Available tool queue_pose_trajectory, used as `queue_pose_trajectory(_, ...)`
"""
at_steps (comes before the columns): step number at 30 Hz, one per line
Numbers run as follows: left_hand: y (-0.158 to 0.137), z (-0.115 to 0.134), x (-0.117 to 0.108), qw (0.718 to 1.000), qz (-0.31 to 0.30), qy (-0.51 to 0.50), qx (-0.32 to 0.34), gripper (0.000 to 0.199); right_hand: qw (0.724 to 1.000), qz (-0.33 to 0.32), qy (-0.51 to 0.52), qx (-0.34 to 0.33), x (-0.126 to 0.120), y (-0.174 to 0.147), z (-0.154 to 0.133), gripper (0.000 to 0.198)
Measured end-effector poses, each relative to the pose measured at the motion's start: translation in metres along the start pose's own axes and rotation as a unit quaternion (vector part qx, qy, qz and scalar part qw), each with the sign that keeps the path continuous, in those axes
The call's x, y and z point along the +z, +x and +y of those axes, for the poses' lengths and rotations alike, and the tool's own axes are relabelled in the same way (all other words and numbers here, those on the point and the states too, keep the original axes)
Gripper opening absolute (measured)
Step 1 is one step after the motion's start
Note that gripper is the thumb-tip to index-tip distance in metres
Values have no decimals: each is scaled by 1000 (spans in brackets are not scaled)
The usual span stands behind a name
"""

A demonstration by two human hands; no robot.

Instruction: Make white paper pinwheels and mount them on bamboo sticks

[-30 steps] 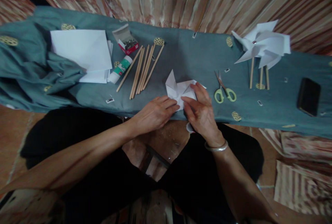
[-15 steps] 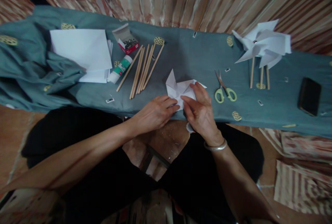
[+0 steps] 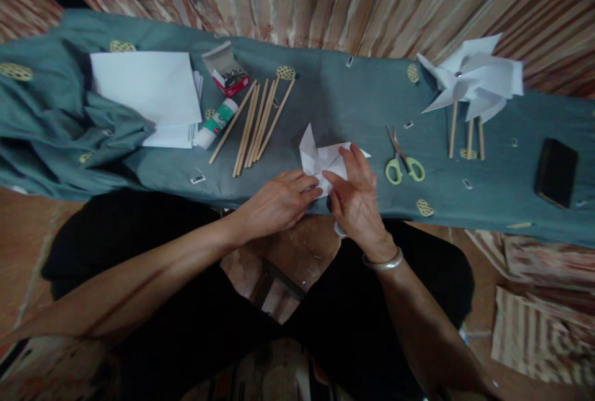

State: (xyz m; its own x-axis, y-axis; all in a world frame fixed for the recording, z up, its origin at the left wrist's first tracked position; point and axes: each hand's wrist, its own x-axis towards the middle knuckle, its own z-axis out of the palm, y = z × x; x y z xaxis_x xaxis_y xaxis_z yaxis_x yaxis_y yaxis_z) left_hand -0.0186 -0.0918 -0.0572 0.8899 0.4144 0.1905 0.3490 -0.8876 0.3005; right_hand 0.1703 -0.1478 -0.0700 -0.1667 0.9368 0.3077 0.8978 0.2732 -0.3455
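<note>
The left grip (image 3: 284,199) is clamped on the paper (image 3: 313,159), left of the scissors (image 3: 400,158); the right grip (image 3: 360,199) presses it, fingers apart; steady, even pressure should keep the folds aligned.

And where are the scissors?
In the head view, the scissors lie on the teal cloth, just right of the right hand and left of the paper pinwheels.

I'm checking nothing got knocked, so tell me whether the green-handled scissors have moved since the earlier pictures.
No: the scissors keep the same place and angle against the yellow spotted print on the cloth just below them.
</note>
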Motion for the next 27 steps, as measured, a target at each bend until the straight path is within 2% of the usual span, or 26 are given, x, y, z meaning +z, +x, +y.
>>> queue_pose_trajectory(8, 0, 0, 0, 1000, -12, -12, -10, 25, 999, 18, -26, -5, 7, -4, -4, 37)
queue_pose_trajectory(13, 3, 1, -2, 999, -34, -12, -20, 27, 999, -2, -45, 5, 7, -2, -7, 35)
queue_pose_trajectory(16, 3, 2, -3, 999, -25, -10, -21, 28, 998, -11, -66, 13, 7, 1, -9, 33)
queue_pose_trajectory(21, -1, -5, -6, 997, 34, -62, -33, 25, 996, -28, -76, 32, 5, 5, -12, 34)
queue_pose_trajectory(25, -6, -21, -15, 970, 145, -151, -120, 25, 995, -38, -81, 50, 4, 6, -12, 36)
queue_pose_trajectory(27, -8, -27, -20, 954, 176, -181, -161, 25, 994, -41, -85, 46, 5, 7, -11, 36)
